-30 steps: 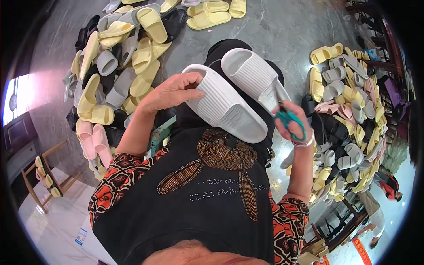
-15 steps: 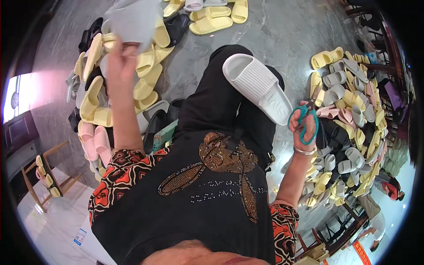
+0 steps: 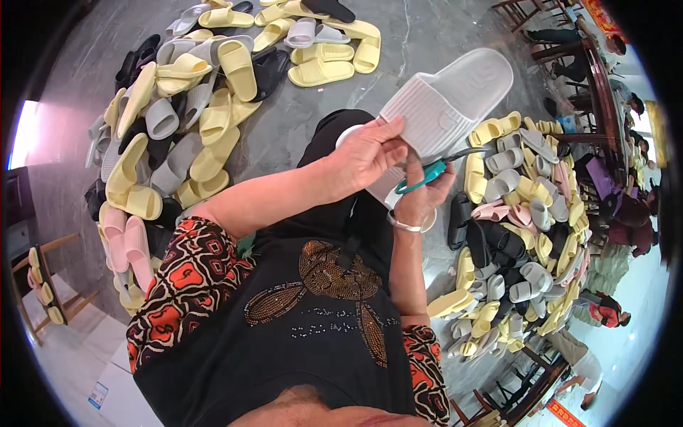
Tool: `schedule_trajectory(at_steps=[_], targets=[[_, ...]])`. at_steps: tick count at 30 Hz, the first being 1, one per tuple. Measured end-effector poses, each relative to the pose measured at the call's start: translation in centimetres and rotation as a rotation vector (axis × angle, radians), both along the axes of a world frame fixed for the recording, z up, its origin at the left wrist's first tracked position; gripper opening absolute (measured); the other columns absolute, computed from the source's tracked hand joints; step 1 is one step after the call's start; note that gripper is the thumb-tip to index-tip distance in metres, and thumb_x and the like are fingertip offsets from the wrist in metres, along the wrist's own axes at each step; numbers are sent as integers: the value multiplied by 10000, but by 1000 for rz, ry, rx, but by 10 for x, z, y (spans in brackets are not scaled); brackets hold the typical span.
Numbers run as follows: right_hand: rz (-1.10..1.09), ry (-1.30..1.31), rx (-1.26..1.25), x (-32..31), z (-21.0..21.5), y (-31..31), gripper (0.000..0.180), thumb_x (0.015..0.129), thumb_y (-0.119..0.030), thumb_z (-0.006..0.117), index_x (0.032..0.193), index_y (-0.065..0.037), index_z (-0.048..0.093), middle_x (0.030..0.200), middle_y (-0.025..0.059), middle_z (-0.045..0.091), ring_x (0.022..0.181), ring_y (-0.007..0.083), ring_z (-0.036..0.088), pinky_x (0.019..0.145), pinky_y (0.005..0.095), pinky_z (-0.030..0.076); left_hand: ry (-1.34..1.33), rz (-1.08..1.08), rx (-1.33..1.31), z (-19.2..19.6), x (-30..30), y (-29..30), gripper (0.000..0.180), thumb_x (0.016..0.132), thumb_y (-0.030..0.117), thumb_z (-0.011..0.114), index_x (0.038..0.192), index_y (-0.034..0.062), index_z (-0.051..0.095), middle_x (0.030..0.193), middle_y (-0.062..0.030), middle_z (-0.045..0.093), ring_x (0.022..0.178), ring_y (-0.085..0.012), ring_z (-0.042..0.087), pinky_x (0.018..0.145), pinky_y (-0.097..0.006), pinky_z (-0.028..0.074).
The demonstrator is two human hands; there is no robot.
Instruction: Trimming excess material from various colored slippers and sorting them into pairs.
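A light grey slipper (image 3: 478, 84) with a ribbed strap is raised in front of my knees, its heel pointing up and to the right. My left hand (image 3: 366, 158) pinches it by the toe end. Close below, my right hand (image 3: 425, 196) grips scissors (image 3: 431, 173) with teal handles, the dark blades reaching right beside the slipper's strap. Whether the blades touch it I cannot tell. A second light grey slipper (image 3: 383, 186) lies on my lap, mostly covered by my hands and the raised one.
A pile of yellow, grey, black and pink slippers (image 3: 231, 67) spreads over the floor at the left. Another heap (image 3: 530, 181) fills the right side. A wooden rack (image 3: 55, 285) stands at far left. Other people and dark tables (image 3: 580, 96) are along the right edge.
My left hand has swung from above the left pile to the middle, bringing a grey slipper. My right hand has moved left with the scissors. The view has shifted too.
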State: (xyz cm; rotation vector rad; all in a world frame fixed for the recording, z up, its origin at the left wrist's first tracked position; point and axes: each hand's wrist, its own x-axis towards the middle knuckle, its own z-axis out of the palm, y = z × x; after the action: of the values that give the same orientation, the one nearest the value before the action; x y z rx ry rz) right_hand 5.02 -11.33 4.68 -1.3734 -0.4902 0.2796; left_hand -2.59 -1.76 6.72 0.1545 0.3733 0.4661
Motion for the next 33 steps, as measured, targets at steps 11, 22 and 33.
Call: schedule_trajectory(at_steps=[11,22,33], targets=[[-199,-86,-29,113,41,-96,381,630,-76,612,988,-15,500,863,38,520,741,159,507,674,266,431,433,-273,1010,-16,-46,30,223,823,190,579,961,15,589,835,-34,600,711,-124,573,629,-234,471],[252,345,-391,149,33,-270,526,627,-117,655,1107,-12,469,936,53,568,814,145,547,738,254,441,820,-85,1496,-67,-38,47,269,768,210,598,942,6,605,878,-102,588,809,-192,560,725,-303,451],[179,157,-187,145,-91,-152,754,615,-288,780,1214,-34,400,986,35,549,800,109,515,633,192,406,826,-199,1501,-70,-34,45,240,797,143,573,1005,31,619,911,-89,605,812,-173,574,746,-269,445]])
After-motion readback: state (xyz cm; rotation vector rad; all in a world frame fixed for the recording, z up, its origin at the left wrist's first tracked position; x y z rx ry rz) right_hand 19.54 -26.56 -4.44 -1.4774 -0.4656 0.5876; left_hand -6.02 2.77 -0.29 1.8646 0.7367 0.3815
